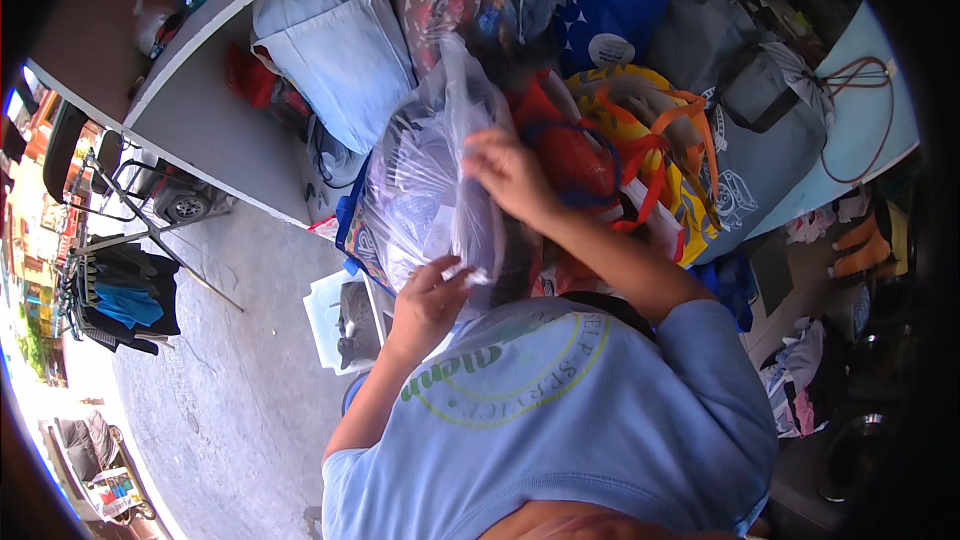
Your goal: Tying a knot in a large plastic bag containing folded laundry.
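In front of my chest stands a clear plastic bag (410, 185) filled with pale, folded-looking clothes. My left hand (432, 308) is closed at the bag's near side, pinching a bunched edge of the plastic. My right hand (508, 175), higher up, has its fingers curled in on the upright fold of plastic along the bag's right side. A whitish slip or label shows through the film; what is on it cannot be made out. The bag's underside is hidden by my hands and shirt.
Right of the bag crowd a red bag (565, 165), a yellow patterned bag (705, 175) with orange handles and a grey bag (770, 165). Behind sit a light blue bundle (345, 70) and a floral bundle (450, 10). A white tray (322, 312) holding a grey-and-white cat rests on the floor.
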A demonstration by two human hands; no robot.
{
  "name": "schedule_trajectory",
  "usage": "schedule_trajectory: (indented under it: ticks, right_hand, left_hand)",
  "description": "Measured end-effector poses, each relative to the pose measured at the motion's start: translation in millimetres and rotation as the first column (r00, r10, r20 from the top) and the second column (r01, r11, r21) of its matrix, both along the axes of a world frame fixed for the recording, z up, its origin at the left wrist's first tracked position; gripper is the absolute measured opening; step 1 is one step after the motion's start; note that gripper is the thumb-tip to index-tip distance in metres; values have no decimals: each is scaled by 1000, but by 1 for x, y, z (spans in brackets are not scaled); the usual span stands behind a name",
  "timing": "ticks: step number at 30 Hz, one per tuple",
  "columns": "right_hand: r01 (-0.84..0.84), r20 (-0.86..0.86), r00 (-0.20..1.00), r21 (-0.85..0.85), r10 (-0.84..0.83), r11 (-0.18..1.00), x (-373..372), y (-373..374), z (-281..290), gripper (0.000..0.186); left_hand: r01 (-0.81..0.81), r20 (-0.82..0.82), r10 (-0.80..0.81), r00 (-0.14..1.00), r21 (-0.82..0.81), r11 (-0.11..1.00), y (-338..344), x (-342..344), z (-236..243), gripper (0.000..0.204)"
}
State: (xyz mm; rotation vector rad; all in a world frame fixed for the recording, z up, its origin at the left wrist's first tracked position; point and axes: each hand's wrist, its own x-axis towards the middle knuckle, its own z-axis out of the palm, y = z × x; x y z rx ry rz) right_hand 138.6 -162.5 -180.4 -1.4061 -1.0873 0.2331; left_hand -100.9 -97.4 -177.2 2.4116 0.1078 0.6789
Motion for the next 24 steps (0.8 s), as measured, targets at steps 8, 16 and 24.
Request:
schedule_trajectory:
  ticks: [8, 16, 24]
  right_hand:
    - [323, 379, 919, -573, -107, 753, 152, 105, -47, 120]
    - [-68, -271, 960, 30, 74, 997, 151, 151, -72, 26]
    - [-39, -617, 782, 95, 90, 995, 135, 144, -62, 38]
  left_hand:
    - [-187, 34, 185, 982, 66, 980, 86, 102, 25, 55]
    - [-419, -320, 530, 785, 357, 835, 131, 222, -29, 145]
    - [-368, -376, 379, 846, 102, 924, 139, 254, -42, 136]
